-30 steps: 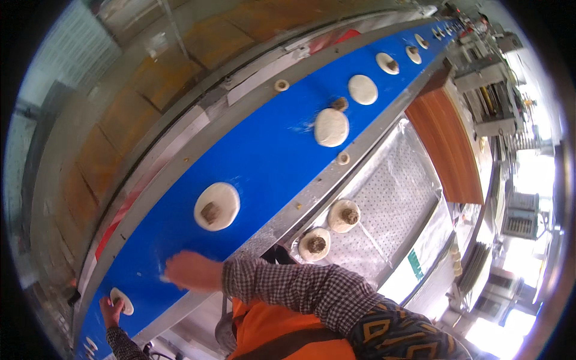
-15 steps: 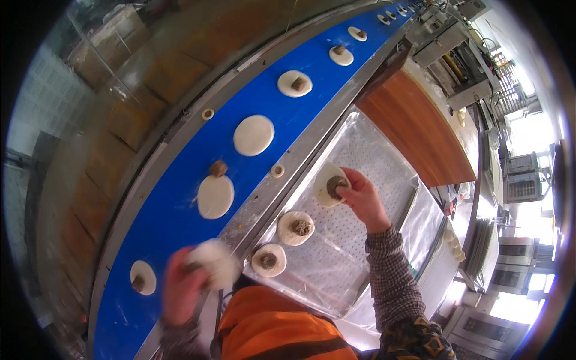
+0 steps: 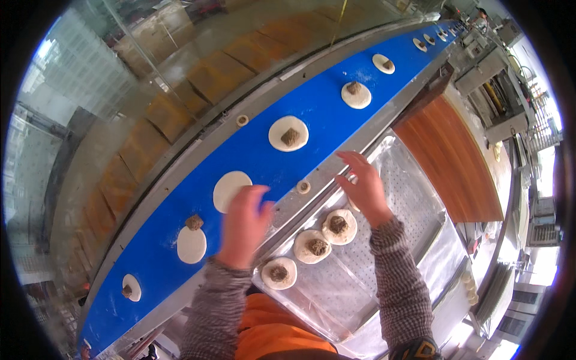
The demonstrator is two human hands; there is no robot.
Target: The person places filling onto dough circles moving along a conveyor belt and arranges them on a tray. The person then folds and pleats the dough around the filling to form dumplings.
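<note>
My left hand [image 3: 245,227], slightly blurred, reaches over the blue conveyor belt [image 3: 252,153] with fingers and thumb apart. It overlaps the edge of a plain round of dough [image 3: 230,189]. A lump of brown filling [image 3: 193,222] touches the far edge of a nearer dough round [image 3: 192,246]. Above the film-lined tray's belt-side edge, my right hand [image 3: 365,191] is open, fingers spread. A pale dough piece [image 3: 353,203] beneath it is mostly hidden. Beside it in the tray [image 3: 396,180] lie dough rounds topped with filling, including one [image 3: 340,225], another [image 3: 312,246] and a third [image 3: 278,273].
Farther along the belt are several dough rounds with filling, one [image 3: 288,134] nearest. A metal rail with a small round fitting [image 3: 303,187] separates belt and tray. A brown wooden panel [image 3: 450,156] stands beyond the tray, with machinery [image 3: 495,96] behind it.
Both hands held filled dough rounds and have let them go; more rounds lie in the tray. My left hand moved up and right over the belt, while my right hand moved toward the rail.
</note>
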